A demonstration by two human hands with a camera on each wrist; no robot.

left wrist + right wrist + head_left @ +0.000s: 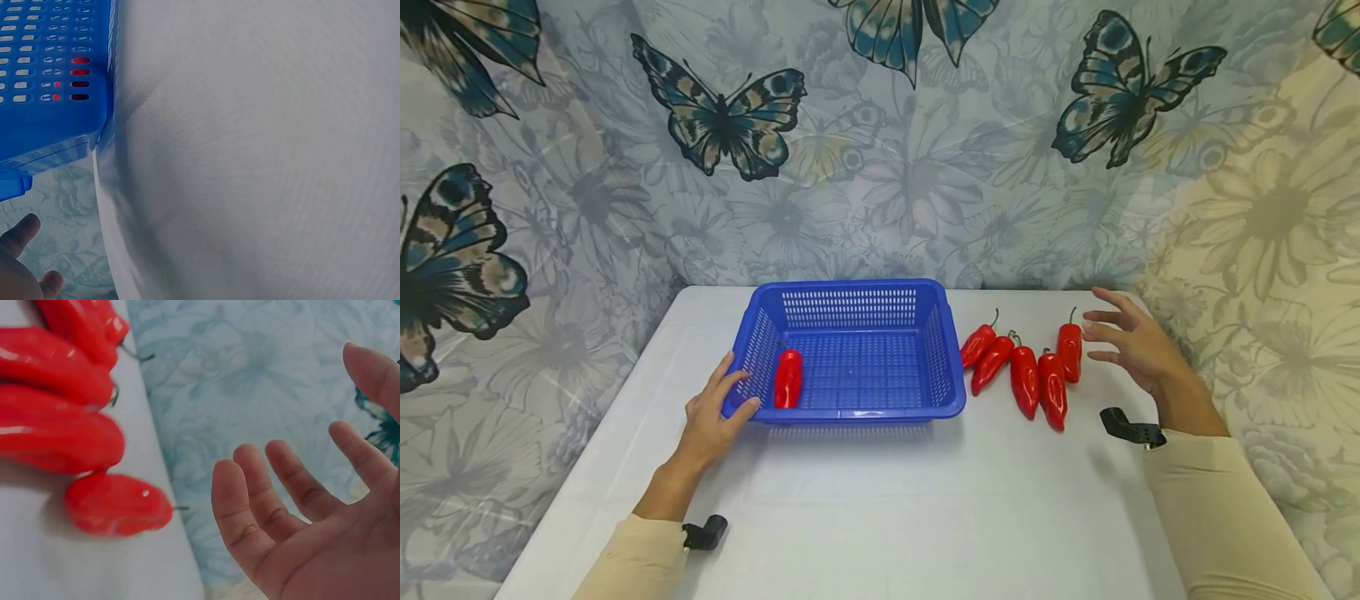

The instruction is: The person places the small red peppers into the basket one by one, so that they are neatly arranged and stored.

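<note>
A blue plastic basket [850, 414] stands on the table with one red chili pepper [787, 379] lying inside near its left wall. At the basket's left front corner is my left hand [709, 421], its fingers spread and close to the rim; the left wrist view shows the basket's slotted side [47, 119] and two fingertips [25, 231]. To the right of the basket lie several more red peppers [1024, 382] with green stems. My right hand [1123, 337] is beside the rightmost pepper [119, 505], fingers parted and lightly bent, nothing in the palm.
A white cloth covers the table [865, 517]. Behind it and along both sides hangs grey-blue fabric [917, 192] printed with flowers and butterflies. Each wrist carries a black camera mount, such as the right one [1131, 427].
</note>
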